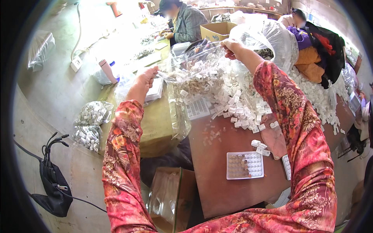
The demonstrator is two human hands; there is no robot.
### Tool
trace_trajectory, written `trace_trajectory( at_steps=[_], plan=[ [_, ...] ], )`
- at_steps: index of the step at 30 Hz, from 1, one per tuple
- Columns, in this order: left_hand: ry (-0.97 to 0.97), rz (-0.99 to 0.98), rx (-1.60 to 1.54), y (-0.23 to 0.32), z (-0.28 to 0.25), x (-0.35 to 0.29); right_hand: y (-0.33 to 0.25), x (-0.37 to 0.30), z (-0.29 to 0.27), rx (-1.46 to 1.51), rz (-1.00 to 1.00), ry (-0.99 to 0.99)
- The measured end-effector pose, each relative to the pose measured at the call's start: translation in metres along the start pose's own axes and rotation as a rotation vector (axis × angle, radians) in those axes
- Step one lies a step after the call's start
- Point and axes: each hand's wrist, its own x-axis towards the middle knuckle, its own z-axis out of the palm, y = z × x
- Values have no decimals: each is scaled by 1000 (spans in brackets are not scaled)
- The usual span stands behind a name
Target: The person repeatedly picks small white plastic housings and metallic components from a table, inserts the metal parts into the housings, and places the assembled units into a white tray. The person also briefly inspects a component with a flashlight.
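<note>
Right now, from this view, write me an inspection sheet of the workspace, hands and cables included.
Surface: reddish-brown tabletop, with a yellowish surface at its left.
Work things: clear plastic bag, held up; white tray with round cells on the tabletop.
Clutter: heap of small white pieces, loosely spread; filled clear bags at left.
Hands: left hand and right hand each grip the plastic bag, set apart.
Cables: white cable leading to a white block, probably a socket.
Surroundings: seated person ahead; open cardboard box nearby.

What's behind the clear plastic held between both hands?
Through the clear plastic between the left hand and right hand, small white pieces show; the brown tabletop beneath their pile is covered.
</note>
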Motion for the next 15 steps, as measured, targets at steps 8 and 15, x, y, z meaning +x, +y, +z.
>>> trace_trajectory(
  at_steps=[8,15],
  plan=[
    [112,343,34,-4,7,-10,1,-8,4,-6,-43,77],
    [70,259,171,-38,11,-42,37,-38,-12,71,-31,-139]
  ],
)
